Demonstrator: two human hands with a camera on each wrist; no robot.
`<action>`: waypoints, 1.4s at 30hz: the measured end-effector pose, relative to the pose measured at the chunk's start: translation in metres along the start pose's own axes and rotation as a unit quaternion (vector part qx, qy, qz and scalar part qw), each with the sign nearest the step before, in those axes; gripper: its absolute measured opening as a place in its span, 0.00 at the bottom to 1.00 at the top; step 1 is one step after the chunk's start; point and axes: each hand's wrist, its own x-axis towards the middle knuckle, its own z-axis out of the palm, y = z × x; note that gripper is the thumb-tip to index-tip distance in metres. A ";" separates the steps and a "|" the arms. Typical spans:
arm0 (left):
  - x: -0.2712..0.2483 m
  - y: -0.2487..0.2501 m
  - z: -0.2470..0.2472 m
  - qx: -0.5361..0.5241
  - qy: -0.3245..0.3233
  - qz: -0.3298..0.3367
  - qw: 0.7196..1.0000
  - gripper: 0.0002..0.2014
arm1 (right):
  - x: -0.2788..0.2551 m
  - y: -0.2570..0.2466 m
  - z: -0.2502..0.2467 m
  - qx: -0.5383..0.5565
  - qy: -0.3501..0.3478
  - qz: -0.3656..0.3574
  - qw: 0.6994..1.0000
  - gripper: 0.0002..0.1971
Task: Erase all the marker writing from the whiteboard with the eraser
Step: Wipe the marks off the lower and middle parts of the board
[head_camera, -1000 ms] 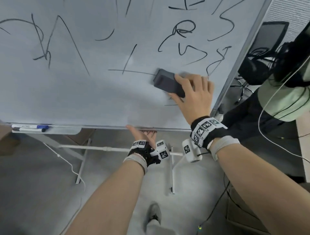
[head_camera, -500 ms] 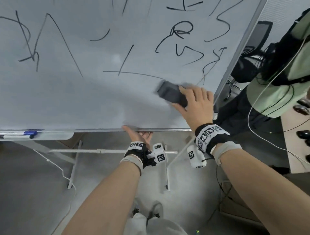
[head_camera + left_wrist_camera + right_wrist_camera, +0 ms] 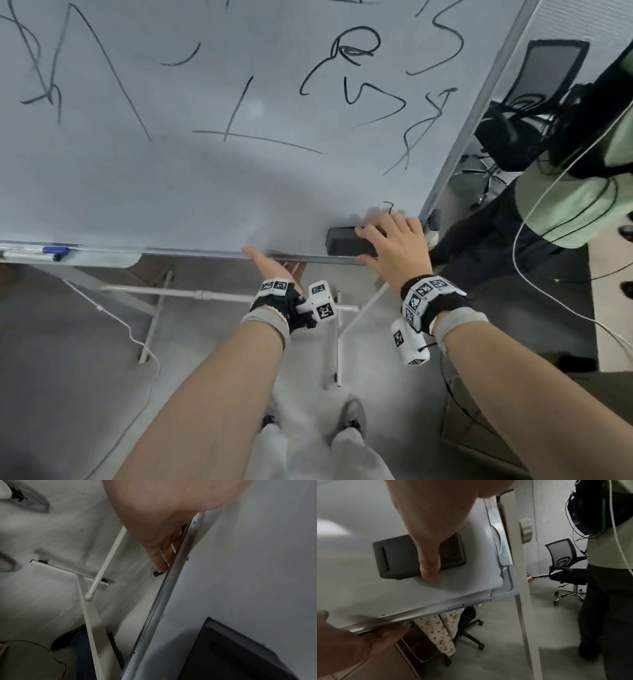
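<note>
The whiteboard [image 3: 171,178] fills the upper part of your head view, tilted on its white stand [image 3: 92,615]; black marker writing [image 3: 349,68] covers its upper area, and a short stroke [image 3: 388,205] sits just above your right fingers. To your right stands another person [image 3: 582,192] in a pale green top, with a black office chair [image 3: 565,563] behind them. Your right hand [image 3: 397,250] holds the dark grey eraser [image 3: 342,241] flat against the board in its lower right corner, just above the bottom frame: the thumb runs under the eraser's lower edge and the fingers lie over its right end. Your left hand [image 3: 270,267] grasps the bottom edge of the board, thumb on the front face and fingers [image 3: 159,559] curled behind the metal rail. At far left, two markers [image 3: 37,253] lie in the tray [image 3: 113,262].
</note>
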 end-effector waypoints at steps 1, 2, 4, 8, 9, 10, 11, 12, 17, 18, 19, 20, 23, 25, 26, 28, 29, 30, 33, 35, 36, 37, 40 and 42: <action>-0.004 -0.005 0.001 0.000 0.000 -0.002 1.000 0.50 | -0.001 0.005 -0.003 0.001 0.011 -0.012 1.000 0.27; -0.009 -0.010 0.003 -0.007 -0.012 -0.012 1.000 0.50 | 0.000 0.012 -0.008 0.004 0.030 -0.017 0.999 0.27; -0.023 -0.020 0.009 -0.030 -0.050 -0.041 0.997 0.54 | 0.010 0.024 -0.025 0.017 0.085 -0.001 0.996 0.26; -0.042 -0.045 0.026 -0.050 -0.059 -0.050 0.996 0.55 | 0.032 0.047 -0.055 0.039 0.214 0.048 0.975 0.23; -0.043 -0.050 0.029 -0.045 -0.058 -0.044 0.996 0.55 | 0.034 0.052 -0.057 0.039 0.219 0.041 0.974 0.23; -0.044 -0.054 0.031 -0.045 -0.054 -0.036 0.997 0.55 | 0.033 0.055 -0.055 0.038 0.208 0.027 0.977 0.22; -0.045 -0.056 0.032 -0.043 -0.051 -0.033 0.997 0.55 | 0.029 0.056 -0.050 0.036 0.186 0.006 0.982 0.22; -0.046 -0.057 0.033 -0.041 -0.044 -0.031 0.998 0.54 | 0.021 0.054 -0.040 0.030 0.154 -0.021 0.987 0.22; -0.038 -0.062 0.026 -0.022 -0.005 0.003 1.000 0.48 | -0.026 0.050 0.007 -0.010 -0.019 -0.133 0.991 0.25; -0.035 -0.064 0.025 -0.018 -0.009 0.006 1.000 0.49 | -0.027 0.053 0.006 -0.012 -0.017 -0.131 0.991 0.26; -0.036 -0.064 0.027 -0.018 -0.016 0.007 1.000 0.49 | -0.024 0.055 0.002 -0.010 -0.004 -0.125 0.992 0.26; -0.039 -0.064 0.029 -0.018 -0.019 0.008 1.000 0.48 | -0.020 0.059 -0.004 -0.006 0.016 -0.115 0.993 0.27; -0.038 -0.060 0.040 -0.003 -0.028 -0.003 1.000 0.41 | 0.010 0.069 -0.039 0.014 0.118 -0.067 0.991 0.25; -0.030 -0.059 0.042 0.012 -0.011 -0.025 1.000 0.39 | 0.041 0.074 -0.072 0.026 0.204 -0.025 0.978 0.24; -0.030 -0.057 0.043 0.025 -0.005 -0.033 0.999 0.39 | 0.057 0.076 -0.089 0.031 0.249 -0.008 0.968 0.24; -0.040 -0.053 0.044 0.046 0.005 -0.045 0.998 0.39 | 0.086 0.081 -0.120 0.041 0.327 0.005 0.944 0.24; -0.046 -0.051 0.045 0.060 0.009 -0.050 0.997 0.39 | 0.097 0.083 -0.130 0.042 0.353 0.004 0.935 0.23; -0.051 -0.050 0.045 0.074 0.008 -0.054 0.996 0.39 | 0.104 0.084 -0.136 0.043 0.372 0.000 0.927 0.22; -0.052 -0.051 0.044 0.074 -0.005 -0.060 0.995 0.44 | 0.099 0.080 -0.123 0.057 0.380 -0.033 0.922 0.18; -0.042 -0.051 0.043 0.071 0.010 -0.046 0.996 0.44 | 0.083 0.076 -0.101 0.056 0.332 -0.085 0.938 0.17; -0.038 -0.052 0.043 0.072 0.011 -0.044 0.996 0.44 | 0.074 0.075 -0.092 0.050 0.307 -0.102 0.945 0.17; -0.038 -0.053 0.042 0.078 0.011 -0.042 0.996 0.43 | 0.070 0.076 -0.086 0.044 0.294 -0.109 0.949 0.17; -0.046 -0.051 0.043 0.088 0.018 -0.046 0.995 0.41 | 0.078 0.077 -0.097 0.042 0.323 -0.087 0.941 0.19; -0.056 -0.048 0.046 0.129 0.026 -0.056 0.990 0.42 | 0.094 0.085 -0.114 0.045 0.371 -0.055 0.926 0.20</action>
